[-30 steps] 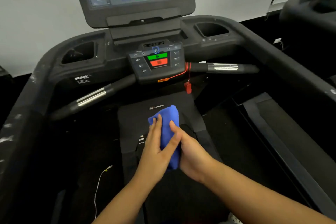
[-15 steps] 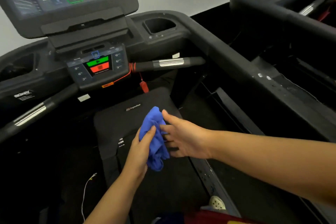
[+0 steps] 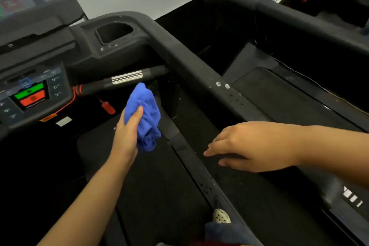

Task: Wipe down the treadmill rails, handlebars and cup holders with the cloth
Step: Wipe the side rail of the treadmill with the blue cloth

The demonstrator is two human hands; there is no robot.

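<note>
Left hand [image 3: 127, 134] grasps crumpled blue cloth [image 3: 146, 114] below ribbed metal handlebar [image 3: 126, 78]; right hand [image 3: 253, 146] released, fingers loose, beside scuffed matte right rail [image 3: 199, 66]

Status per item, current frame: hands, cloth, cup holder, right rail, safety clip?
left hand: grips the cloth
cloth: bunched up, held in the air
right hand: open, fingers straight, holds nothing
cup holder: nothing visible inside
right rail: white specks on top
safety clip: dangling
</note>
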